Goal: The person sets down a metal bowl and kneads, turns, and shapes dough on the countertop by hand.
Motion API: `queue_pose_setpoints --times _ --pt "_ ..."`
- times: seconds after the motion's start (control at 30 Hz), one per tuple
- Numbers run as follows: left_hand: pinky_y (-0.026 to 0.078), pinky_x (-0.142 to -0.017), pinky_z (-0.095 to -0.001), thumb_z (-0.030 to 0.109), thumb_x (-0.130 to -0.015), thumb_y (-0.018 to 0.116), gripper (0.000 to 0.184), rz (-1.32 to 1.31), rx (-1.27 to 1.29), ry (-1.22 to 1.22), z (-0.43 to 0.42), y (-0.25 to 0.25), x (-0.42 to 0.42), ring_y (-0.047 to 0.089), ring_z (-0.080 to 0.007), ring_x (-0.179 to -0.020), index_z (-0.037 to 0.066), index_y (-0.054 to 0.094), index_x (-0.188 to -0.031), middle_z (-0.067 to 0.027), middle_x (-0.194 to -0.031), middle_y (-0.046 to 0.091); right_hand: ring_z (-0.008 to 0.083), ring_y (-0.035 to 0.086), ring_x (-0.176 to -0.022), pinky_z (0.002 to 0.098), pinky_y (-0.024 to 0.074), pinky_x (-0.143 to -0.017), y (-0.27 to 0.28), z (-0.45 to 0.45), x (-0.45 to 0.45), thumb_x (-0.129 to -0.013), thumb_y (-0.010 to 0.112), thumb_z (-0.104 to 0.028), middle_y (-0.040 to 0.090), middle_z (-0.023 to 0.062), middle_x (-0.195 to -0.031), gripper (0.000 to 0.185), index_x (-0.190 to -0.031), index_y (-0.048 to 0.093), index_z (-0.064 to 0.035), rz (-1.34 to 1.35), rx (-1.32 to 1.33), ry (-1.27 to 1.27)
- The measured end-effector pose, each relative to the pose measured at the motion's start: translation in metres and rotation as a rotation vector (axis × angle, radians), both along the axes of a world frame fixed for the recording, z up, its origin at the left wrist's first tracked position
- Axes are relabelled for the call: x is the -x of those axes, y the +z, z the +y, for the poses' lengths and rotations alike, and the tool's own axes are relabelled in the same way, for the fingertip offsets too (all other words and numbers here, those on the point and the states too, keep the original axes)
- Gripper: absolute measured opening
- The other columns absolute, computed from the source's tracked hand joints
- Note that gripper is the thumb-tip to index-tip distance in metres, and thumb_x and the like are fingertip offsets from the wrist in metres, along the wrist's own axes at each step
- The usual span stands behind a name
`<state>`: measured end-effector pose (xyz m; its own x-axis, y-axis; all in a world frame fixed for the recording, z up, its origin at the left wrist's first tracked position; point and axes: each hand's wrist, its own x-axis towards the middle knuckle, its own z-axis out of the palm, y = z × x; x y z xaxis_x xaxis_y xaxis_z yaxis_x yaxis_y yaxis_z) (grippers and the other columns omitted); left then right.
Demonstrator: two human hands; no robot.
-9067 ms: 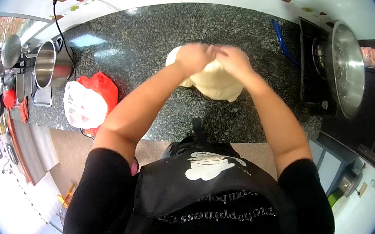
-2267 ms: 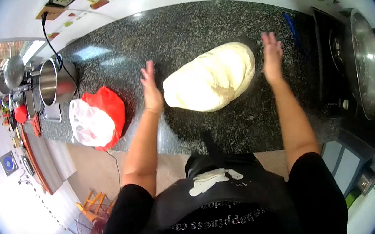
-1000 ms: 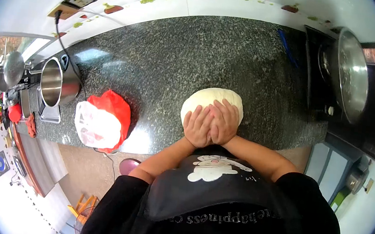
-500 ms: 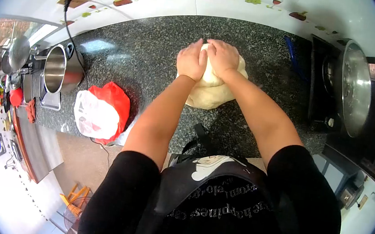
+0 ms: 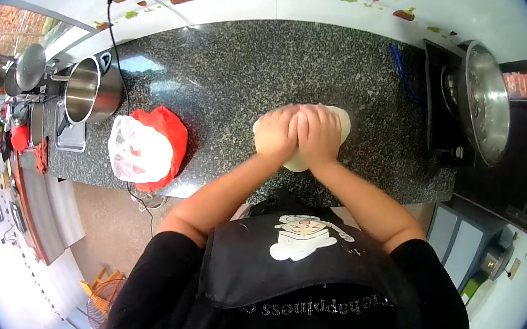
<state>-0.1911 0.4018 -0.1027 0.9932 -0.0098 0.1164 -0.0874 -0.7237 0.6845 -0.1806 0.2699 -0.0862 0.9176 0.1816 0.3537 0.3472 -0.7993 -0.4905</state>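
A pale lump of dough (image 5: 340, 116) lies on the speckled dark countertop (image 5: 223, 61), mostly covered by my hands. My left hand (image 5: 277, 131) presses on its left part, and my right hand (image 5: 318, 134) presses on its right part. The two hands touch side by side, with their fingers curled over the far side of the dough. Dough shows at the right, at the left edge and between my wrists.
A red and white plastic bag (image 5: 171, 137) sits left of the dough. Beyond it are a steel pot (image 5: 83, 90) and a black cord (image 5: 115, 44). At right, a large metal wok (image 5: 487, 103) stands over a black stove (image 5: 441, 87), near a blue strip (image 5: 400, 69).
Half a second ago my hands were farther forward and slightly apart on the dough. They and the dough are now closer to my body, and the hands have come together.
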Motion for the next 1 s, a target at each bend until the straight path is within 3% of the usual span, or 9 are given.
queue_pose_setpoints --times 0.17,0.3,0.4,0.5,0.6,0.73,0.8,0.9,1.0 --pt "0.036 -0.106 -0.0494 0.03 -0.097 0.047 0.049 -0.273 -0.119 0.095 -0.009 -0.028 0.062 0.053 -0.0368 -0.13 0.002 0.059 -0.135 -0.0153 -0.139 0.059 0.0373 0.056 -0.119 0.0533 0.0342 -0.105 -0.023 -0.009 0.035 -0.091 0.049 -0.032 0.064 0.0134 -0.125 0.042 -0.121 0.067 -0.0087 -0.077 -0.001 0.147" --pt "0.034 -0.107 -0.0498 0.029 -0.095 0.049 0.047 -0.231 -0.149 0.097 0.008 -0.043 -0.015 0.053 -0.036 -0.13 0.004 0.06 -0.133 -0.016 -0.137 0.06 0.0342 0.058 -0.11 0.052 0.0364 -0.101 -0.041 0.004 -0.046 -0.088 0.05 -0.032 0.065 0.0108 -0.118 0.043 -0.121 0.068 -0.012 -0.048 -0.034 0.167" --pt "0.033 -0.109 -0.0524 0.028 -0.092 0.052 0.044 0.061 -0.103 0.098 0.03 -0.067 -0.087 0.049 -0.0336 -0.135 0.012 0.06 -0.132 -0.0117 -0.136 0.06 0.0302 0.063 -0.094 0.0485 0.0458 -0.086 -0.065 0.021 -0.116 -0.086 0.058 -0.032 0.068 0.0112 -0.102 0.027 -0.1 0.071 -0.0138 0.082 0.038 0.081" --pt "0.029 -0.114 -0.055 0.03 -0.093 0.053 0.048 0.11 -0.353 0.191 0.035 -0.059 -0.144 0.041 -0.0309 -0.143 0.019 0.056 -0.139 -0.0059 -0.144 0.055 0.0286 0.064 -0.096 0.0463 0.0476 -0.086 -0.078 0.041 -0.175 -0.088 0.059 -0.033 0.068 0.0109 -0.103 0.028 -0.103 0.071 -0.0126 0.193 0.037 0.081" --pt "0.02 -0.12 -0.0586 0.051 -0.095 0.051 0.063 0.135 -0.5 0.29 0.047 -0.083 -0.182 0.024 -0.0305 -0.153 0.024 0.044 -0.151 -0.0027 -0.163 0.034 0.027 0.065 -0.097 0.0442 0.0493 -0.086 -0.083 0.057 -0.218 -0.089 0.06 -0.034 0.069 0.0105 -0.105 0.03 -0.106 0.071 -0.0114 0.238 0.043 0.118" --pt "0.013 -0.121 -0.0629 0.052 -0.093 0.056 0.074 0.103 -0.534 0.303 0.058 -0.106 -0.203 0.016 -0.0345 -0.155 0.027 0.031 -0.158 -0.0051 -0.168 0.021 0.0249 0.066 -0.099 0.0414 0.0517 -0.086 -0.083 0.05 -0.236 -0.091 0.061 -0.035 0.07 0.01 -0.107 0.033 -0.11 0.07 -0.0099 0.314 0.092 0.204" --pt "0.029 -0.117 -0.0567 0.047 -0.094 0.056 0.061 0.094 -0.741 0.02 0.066 -0.115 -0.191 0.036 -0.0342 -0.147 0.022 0.047 -0.15 -0.0118 -0.159 0.04 0.0238 0.067 -0.1 0.04 0.0529 -0.087 -0.087 0.039 -0.222 -0.092 0.062 -0.036 0.07 0.0097 -0.108 0.034 -0.112 0.07 -0.0091 0.346 0.128 0.241" --pt "0.046 -0.105 -0.0461 0.04 -0.094 0.058 0.045 0.556 -0.317 -0.163 0.061 -0.041 -0.153 0.057 -0.0328 -0.127 0.015 0.063 -0.131 -0.0162 -0.137 0.062 0.0222 0.068 -0.102 0.0378 0.0546 -0.087 -0.096 0.004 -0.171 -0.094 0.063 -0.037 0.071 0.0093 -0.109 0.036 -0.115 0.07 -0.0079 0.382 0.125 0.254" --pt "0.055 -0.085 -0.0433 0.029 -0.091 0.057 0.032 0.276 -0.14 -0.059 0.049 0.031 -0.096 0.07 -0.0352 -0.098 0.011 0.068 -0.115 -0.0148 -0.101 0.075 0.0227 0.068 -0.104 0.0373 0.0551 -0.088 -0.066 -0.011 -0.14 -0.095 0.064 -0.037 0.071 0.0102 -0.112 0.038 -0.117 0.069 -0.0066 0.422 0.082 0.142"
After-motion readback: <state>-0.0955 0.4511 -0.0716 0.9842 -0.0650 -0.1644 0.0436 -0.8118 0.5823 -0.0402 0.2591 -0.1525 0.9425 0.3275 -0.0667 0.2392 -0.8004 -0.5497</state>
